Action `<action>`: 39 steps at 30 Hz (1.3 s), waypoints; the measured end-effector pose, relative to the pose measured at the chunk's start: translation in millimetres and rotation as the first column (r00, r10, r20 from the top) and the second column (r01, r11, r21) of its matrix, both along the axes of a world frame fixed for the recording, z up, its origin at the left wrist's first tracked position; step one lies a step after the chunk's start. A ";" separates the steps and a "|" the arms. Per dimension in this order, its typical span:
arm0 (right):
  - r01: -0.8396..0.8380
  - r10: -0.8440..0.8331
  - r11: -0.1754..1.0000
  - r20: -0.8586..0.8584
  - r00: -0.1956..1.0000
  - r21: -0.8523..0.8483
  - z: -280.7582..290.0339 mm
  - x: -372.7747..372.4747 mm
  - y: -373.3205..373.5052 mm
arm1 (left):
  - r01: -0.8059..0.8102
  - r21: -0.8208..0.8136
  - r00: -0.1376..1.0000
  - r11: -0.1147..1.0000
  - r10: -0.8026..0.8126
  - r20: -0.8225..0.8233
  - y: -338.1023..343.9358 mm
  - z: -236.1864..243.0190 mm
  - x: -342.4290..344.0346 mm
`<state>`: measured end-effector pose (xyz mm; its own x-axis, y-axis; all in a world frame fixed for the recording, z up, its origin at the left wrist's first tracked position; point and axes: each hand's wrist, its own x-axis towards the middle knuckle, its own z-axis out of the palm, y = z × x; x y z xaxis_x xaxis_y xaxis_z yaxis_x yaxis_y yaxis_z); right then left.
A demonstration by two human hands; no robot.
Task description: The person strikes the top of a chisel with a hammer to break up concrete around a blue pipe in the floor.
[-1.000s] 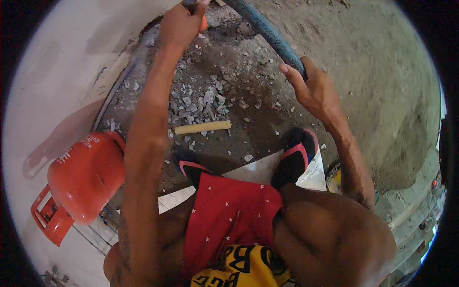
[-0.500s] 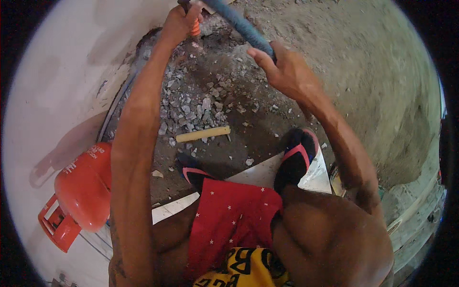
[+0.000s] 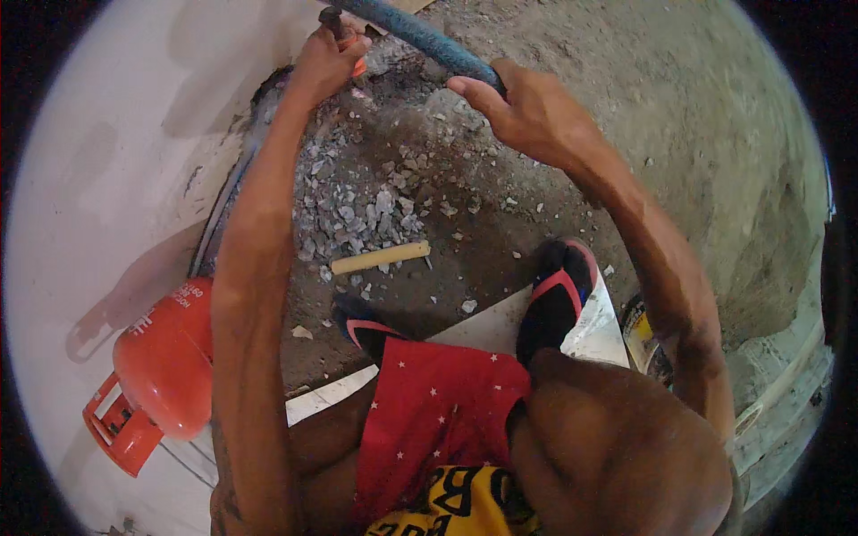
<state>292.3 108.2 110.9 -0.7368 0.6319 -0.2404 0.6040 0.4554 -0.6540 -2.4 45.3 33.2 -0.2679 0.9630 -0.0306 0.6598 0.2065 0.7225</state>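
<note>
We have the left hand (image 3: 326,62) closed around a small tool with an orange grip (image 3: 356,55) at the far left, against the base of the white wall (image 3: 107,161). The right hand (image 3: 536,116) is clenched on a blue-grey pipe (image 3: 420,36) that runs off past the far edge. We judge the chipping partly done: grey rubble (image 3: 357,201) lies loose in the broken floor patch near the wall, uncleared, with a short pale wooden piece (image 3: 380,257) at its near edge. An orange gas cylinder (image 3: 170,357) stands at near left. Feet in flip-flops (image 3: 554,295) rest on a pale board (image 3: 487,330).
</note>
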 end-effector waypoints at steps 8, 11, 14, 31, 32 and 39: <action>0.100 -0.107 0.990 -0.076 0.991 -0.101 17.4 15.4 -0.7 | 0.023 0.289 0.995 0.957 0.005 -0.095 -20.2 -19.2 6.1; 0.081 -0.085 0.995 -0.066 0.994 -0.050 15.4 17.2 -0.9 | 0.059 0.276 0.997 0.959 -0.071 0.032 -17.6 -22.1 11.4; 0.063 -0.058 0.998 -0.182 0.982 0.020 25.5 10.8 -7.7 | 0.397 0.269 0.761 0.878 -0.150 -0.632 -4.1 -26.7 -4.2; 0.055 -0.029 0.986 -0.163 0.986 0.156 -6.3 -3.4 -25.8 | -0.061 0.015 0.998 0.998 0.061 -0.009 -23.9 -14.6 39.1; -0.013 0.026 0.978 -0.061 0.998 0.206 -11.9 -7.8 -22.6 | -0.072 -0.040 0.995 0.997 0.069 -0.070 -25.2 -23.2 31.3; 0.080 -0.048 0.992 -0.301 0.952 0.094 16.5 -6.2 -22.5 | -0.125 0.132 0.972 0.983 0.094 0.216 -31.1 -33.1 20.5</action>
<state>286.1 85.6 127.4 -0.7218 0.6900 0.0529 0.4193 0.4969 -0.7598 18.1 14.2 0.1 -0.3744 0.9264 0.0396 0.4712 0.1533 0.8686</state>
